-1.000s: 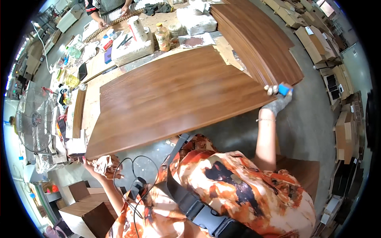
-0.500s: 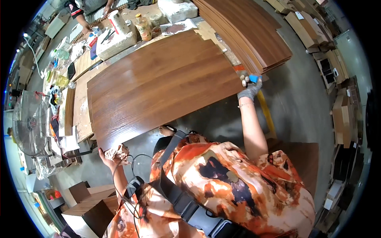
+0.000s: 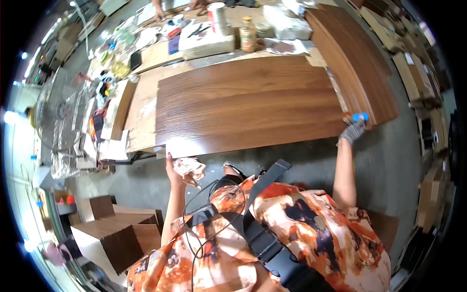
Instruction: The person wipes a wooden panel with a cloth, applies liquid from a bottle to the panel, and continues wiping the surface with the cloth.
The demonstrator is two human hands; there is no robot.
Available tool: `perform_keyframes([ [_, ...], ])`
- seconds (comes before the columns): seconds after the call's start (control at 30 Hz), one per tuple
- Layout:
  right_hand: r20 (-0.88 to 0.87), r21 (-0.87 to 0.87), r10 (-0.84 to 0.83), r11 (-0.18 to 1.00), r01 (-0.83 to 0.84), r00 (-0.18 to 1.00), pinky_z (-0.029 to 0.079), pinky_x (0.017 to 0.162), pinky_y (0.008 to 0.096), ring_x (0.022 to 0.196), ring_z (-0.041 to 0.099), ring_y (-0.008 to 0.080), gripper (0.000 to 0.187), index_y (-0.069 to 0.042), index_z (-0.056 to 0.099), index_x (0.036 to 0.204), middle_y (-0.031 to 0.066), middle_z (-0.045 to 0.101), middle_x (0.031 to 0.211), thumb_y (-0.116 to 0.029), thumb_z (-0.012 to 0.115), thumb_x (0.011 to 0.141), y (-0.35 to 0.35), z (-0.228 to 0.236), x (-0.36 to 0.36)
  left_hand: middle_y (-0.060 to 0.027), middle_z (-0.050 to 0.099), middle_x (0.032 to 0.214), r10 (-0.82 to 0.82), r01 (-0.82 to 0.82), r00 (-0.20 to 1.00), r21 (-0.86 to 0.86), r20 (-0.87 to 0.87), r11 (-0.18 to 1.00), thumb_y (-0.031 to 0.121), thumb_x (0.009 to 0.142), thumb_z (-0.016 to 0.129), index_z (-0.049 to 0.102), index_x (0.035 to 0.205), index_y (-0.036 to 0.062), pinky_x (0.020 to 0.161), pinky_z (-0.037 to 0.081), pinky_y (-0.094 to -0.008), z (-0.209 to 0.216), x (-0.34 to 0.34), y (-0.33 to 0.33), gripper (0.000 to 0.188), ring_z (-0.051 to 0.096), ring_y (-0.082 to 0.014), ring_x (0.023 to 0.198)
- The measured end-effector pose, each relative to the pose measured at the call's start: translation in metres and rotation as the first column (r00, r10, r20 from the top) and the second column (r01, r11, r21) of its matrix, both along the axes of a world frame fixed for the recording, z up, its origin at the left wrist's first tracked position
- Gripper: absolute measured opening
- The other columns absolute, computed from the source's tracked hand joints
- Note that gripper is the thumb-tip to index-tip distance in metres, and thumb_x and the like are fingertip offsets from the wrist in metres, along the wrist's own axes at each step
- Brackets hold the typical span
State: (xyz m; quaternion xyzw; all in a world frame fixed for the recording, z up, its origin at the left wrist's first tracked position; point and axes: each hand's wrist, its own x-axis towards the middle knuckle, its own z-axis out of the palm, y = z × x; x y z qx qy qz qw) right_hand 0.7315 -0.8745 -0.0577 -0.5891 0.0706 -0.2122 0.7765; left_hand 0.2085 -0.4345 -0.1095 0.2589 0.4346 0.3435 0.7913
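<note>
A brown wood-grain board (image 3: 253,104) lies across the workbench, its near edge jutting toward me. My left hand (image 3: 176,174) is at its near left corner, thumb up by the edge, with a crumpled pale cloth (image 3: 189,169) in its closed fingers. Whether that hand also grips the board is hard to tell. At the near right corner, my right hand (image 3: 353,130), in a grey glove, closes on the board's edge. A small blue piece (image 3: 360,117) shows at its fingertips; I cannot make out its kind.
Brown boards (image 3: 350,58) are stacked to the right. Behind the board stand a bottle with a yellow cap (image 3: 247,35), a white can (image 3: 217,18) and wrapped blocks (image 3: 206,45). A fan (image 3: 61,109) is at left, a brown cabinet (image 3: 116,233) below it. Another person's hands (image 3: 159,10) show far off.
The view has swung left, so the bench appears farther right. The board now lies straighter across the bench, its right end turned nearer to me. Both hands remain at its near corners.
</note>
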Motion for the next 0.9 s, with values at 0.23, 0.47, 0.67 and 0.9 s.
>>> perform_keyframes([
  [0.23,-0.121,0.094,0.131,0.988,-0.120,0.984,0.063,0.067,0.0379,0.069,0.071,0.0293,0.049,-0.001,0.056,0.119,0.0221,0.071,0.090,-0.047,0.055,0.102,0.000,0.008,-0.023,-0.0104,0.068,0.074,-0.386,0.489,0.805,0.135,-0.451,0.862,0.035,0.101,0.057,0.068,0.095,-0.0017,0.064,0.048,-0.0281,0.083,-0.048,-0.007,0.039,0.062,-0.0144,0.066],
  [0.47,-0.214,0.544,0.773,0.602,-0.584,0.597,0.061,0.076,0.0484,0.086,0.070,0.0326,0.040,-0.016,0.053,0.125,0.0108,0.064,0.104,-0.048,0.053,0.102,0.139,0.030,-0.102,-0.0064,0.068,0.087,0.136,0.001,0.979,0.671,-0.151,0.741,0.027,0.108,0.049,0.065,0.100,0.0041,0.063,0.051,-0.0269,0.131,0.056,0.015,0.029,0.061,-0.0117,0.069],
  [0.67,-0.226,0.562,0.865,0.492,-0.665,0.448,0.062,0.072,0.0377,0.084,0.070,0.0251,0.038,-0.010,0.058,0.129,0.0108,0.067,0.101,-0.033,0.063,0.099,0.217,0.020,-0.106,-0.0122,0.052,0.146,0.288,0.803,0.596,0.561,-0.750,-0.200,0.039,0.100,0.057,0.060,0.134,0.0059,0.115,0.032,-0.0489,0.100,0.134,-0.062,0.048,0.045,-0.0354,0.136],
  [0.9,-0.267,0.432,0.802,0.595,-0.678,0.534,0.063,0.064,0.0340,0.075,0.067,0.0206,0.025,-0.008,0.064,0.114,0.0063,0.068,0.095,-0.025,0.069,0.097,0.197,0.004,-0.023,-0.0197,0.035,0.159,0.106,0.824,0.567,0.561,-0.817,-0.078,0.032,0.099,0.057,0.034,0.155,0.0030,0.120,0.029,-0.0509,0.113,0.139,-0.102,0.067,0.038,-0.0393,0.143],
])
